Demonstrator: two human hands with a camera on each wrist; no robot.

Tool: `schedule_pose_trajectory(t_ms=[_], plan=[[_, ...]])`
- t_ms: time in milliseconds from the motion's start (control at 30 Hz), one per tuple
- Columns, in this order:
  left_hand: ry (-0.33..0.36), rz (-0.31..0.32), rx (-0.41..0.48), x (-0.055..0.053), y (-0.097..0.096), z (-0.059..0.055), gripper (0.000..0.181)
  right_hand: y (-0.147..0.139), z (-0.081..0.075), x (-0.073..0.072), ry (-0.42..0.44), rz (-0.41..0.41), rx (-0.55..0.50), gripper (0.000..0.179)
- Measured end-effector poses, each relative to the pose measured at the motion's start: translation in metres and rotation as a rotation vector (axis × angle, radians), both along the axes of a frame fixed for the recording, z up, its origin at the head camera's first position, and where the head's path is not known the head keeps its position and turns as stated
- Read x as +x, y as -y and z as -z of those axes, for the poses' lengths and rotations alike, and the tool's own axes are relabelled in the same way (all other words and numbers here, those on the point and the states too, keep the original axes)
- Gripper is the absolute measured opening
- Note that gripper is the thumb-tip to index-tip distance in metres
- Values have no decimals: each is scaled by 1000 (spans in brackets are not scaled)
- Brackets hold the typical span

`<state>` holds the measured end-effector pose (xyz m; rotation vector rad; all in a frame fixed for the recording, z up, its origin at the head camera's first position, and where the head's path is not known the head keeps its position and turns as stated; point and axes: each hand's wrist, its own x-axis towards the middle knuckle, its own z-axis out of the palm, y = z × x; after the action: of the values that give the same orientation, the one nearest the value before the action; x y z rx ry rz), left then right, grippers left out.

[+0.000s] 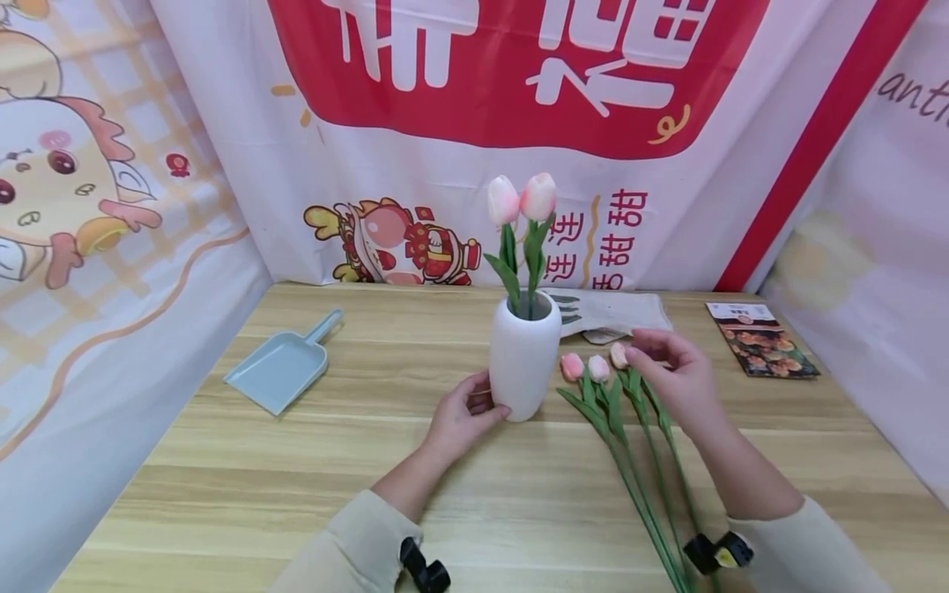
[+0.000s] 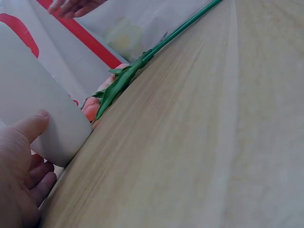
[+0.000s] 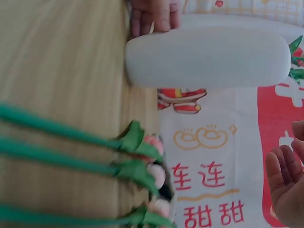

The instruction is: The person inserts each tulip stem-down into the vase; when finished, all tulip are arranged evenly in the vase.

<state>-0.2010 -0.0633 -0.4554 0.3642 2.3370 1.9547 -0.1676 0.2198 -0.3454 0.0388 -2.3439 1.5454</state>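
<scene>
A white vase (image 1: 525, 362) stands upright on the wooden table, with two pink-and-white tulips (image 1: 538, 198) rising from its mouth. My left hand (image 1: 458, 422) holds the vase low at its left side, thumb at the front and fingers curled behind near the base. To the vase's right, several more tulips (image 1: 597, 368) lie on the table, their long green stems pointing toward me. Above their flower heads hovers my right hand (image 1: 678, 379), fingers loosely bent. In the right wrist view that hand (image 3: 287, 183) is well apart from the lying tulips, with nothing in it.
A light blue dustpan (image 1: 285, 366) lies at the table's left. Behind the vase is a folded cloth (image 1: 623, 313) with a dark leaf-like print. At the back right lies a flower-printed packet (image 1: 764, 339). Printed fabric (image 1: 415, 181) hangs along the table's back edge.
</scene>
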Motion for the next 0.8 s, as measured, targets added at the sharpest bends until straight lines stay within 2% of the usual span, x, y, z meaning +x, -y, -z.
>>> schedule_pose_trajectory(t_ms=[167, 400, 633, 800], plan=[[6, -1, 0, 0, 0, 1, 62, -25, 16, 13, 68, 18, 23, 18], [5, 0, -2, 0, 0, 1, 61, -52, 35, 29, 202, 31, 131, 43], [-2, 2, 7, 0, 0, 2, 60, -68, 55, 39, 348, 33, 180, 53], [-9, 4, 11, -1, 0, 3, 60, -74, 64, 45, 407, 15, 239, 51]])
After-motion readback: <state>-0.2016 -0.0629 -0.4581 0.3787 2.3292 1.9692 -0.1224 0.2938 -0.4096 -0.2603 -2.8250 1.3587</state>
